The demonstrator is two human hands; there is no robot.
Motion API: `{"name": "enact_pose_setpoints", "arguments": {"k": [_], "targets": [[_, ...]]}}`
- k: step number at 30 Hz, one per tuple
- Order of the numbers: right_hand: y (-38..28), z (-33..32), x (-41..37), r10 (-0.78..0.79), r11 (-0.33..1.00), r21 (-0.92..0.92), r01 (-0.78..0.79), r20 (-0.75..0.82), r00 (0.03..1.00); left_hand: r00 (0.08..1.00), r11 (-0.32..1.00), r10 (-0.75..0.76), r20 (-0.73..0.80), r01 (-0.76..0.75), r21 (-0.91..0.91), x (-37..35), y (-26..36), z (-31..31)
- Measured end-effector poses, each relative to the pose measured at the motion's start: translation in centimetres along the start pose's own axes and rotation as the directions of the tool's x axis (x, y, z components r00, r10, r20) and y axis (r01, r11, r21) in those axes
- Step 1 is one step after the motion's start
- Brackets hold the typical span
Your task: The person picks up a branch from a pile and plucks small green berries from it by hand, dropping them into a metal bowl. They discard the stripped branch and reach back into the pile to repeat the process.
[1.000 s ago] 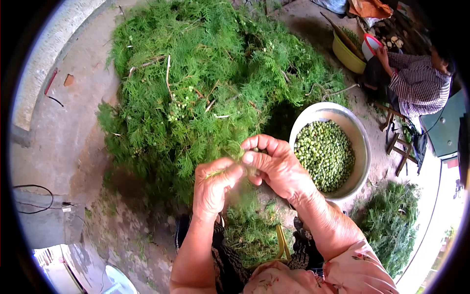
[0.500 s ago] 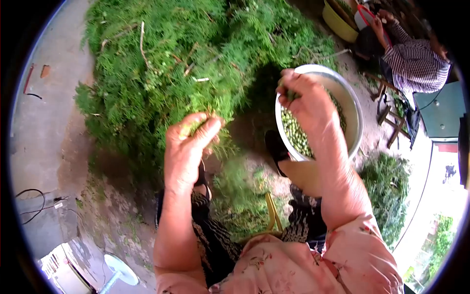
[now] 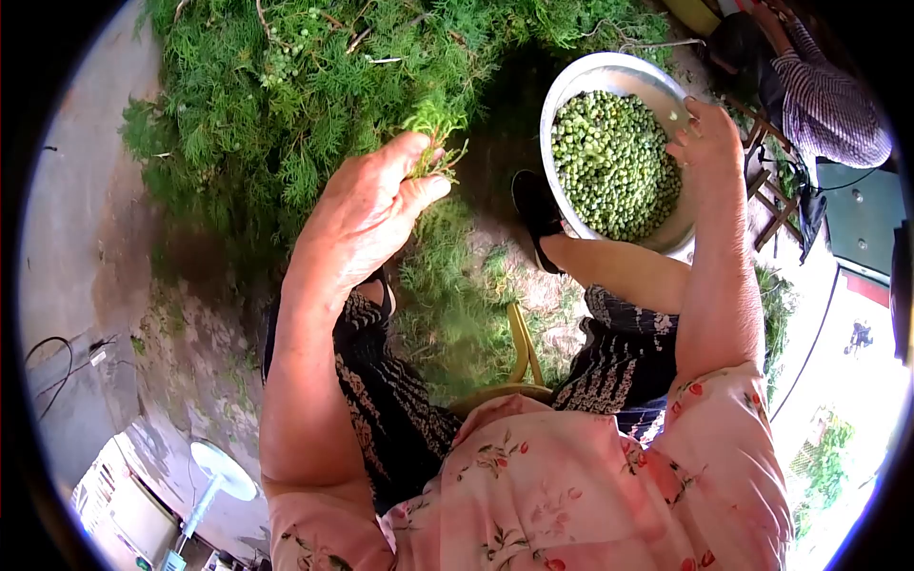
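Note:
My left hand [image 3: 357, 205] is closed, pinching a small feathery green sprig [image 3: 436, 128] between thumb and fingers, in front of a large heap of similar green branches [image 3: 286, 124]. My right hand [image 3: 714, 143] is at the right side of a metal basin [image 3: 550, 190], its fingers and thumb spread apart and turned toward the inside. A small pale bit shows near those fingertips. Many small round green seed cones [image 3: 609, 162] fill the lower part of the basin, which stands on the ground beyond my right foot.
Loose green clippings [image 3: 447, 324] lie between my legs, near a yellow handle-like piece [image 3: 522, 343]. Another person in a striped top [image 3: 828, 105] sits at upper right beside a wooden stool [image 3: 776, 209]. A white fan [image 3: 221, 471] stands at lower left.
My right hand has moved from over the basin's middle to its right side, and its fingers have spread. The left hand still grips greenery, now a clearly visible sprig. The view has shifted.

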State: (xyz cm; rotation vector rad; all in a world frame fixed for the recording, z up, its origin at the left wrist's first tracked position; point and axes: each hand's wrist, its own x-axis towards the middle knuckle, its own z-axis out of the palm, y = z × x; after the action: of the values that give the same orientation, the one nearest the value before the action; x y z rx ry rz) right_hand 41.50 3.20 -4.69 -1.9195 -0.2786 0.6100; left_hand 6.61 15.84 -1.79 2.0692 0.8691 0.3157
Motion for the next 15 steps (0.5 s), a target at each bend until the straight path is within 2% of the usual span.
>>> {"name": "enact_pose_setpoints", "arguments": {"k": [3, 4, 7, 8, 10, 12, 15], "targets": [[0.1, 0.3, -0.4, -0.018, 0.998, 0.053, 0.018, -0.001, 1.0, 0.968, 0.973, -0.063, 0.244, 0.005, 0.232, -0.1, 1.4, -0.6], [0.1, 0.4, -0.6, -0.02, 0.992, 0.128, 0.018, 0.018, 1.0, 0.917, 0.942, -0.175, 0.357, 0.051, 0.331, 0.1, 2.9, -0.9], [-0.1, 1.3, -1.1, -0.041, 0.937, 0.349, 0.011, 0.077, 0.996, 0.927, 0.93, 0.241, 0.288, -0.305, 0.204, -2.0, -1.2, 1.0], [-1.2, 2.4, -2.2, -0.019, 0.953, 0.302, 0.003, 0.05, 0.999, 0.906, 0.931, 0.098, 0.412, -0.229, 0.283, -1.8, 0.2, 0.6], [-1.8, 3.0, -2.2, 0.011, 0.922, 0.384, -0.043, 0.086, 0.996, 0.896, 0.967, 0.012, 0.444, -0.123, 0.223, -2.2, 1.0, 0.3], [-2.0, 3.7, -1.9, 0.042, 0.909, 0.408, -0.083, 0.109, 0.993, 0.884, 0.982, 0.139, 0.447, -0.181, 0.051, -2.5, -0.7, 0.3], [-2.5, 4.8, -1.9, 0.075, 0.916, 0.383, -0.116, 0.12, 0.99, 0.903, 0.994, 0.109, 0.417, -0.112, -0.016, -2.7, -1.0, -0.1]]}}
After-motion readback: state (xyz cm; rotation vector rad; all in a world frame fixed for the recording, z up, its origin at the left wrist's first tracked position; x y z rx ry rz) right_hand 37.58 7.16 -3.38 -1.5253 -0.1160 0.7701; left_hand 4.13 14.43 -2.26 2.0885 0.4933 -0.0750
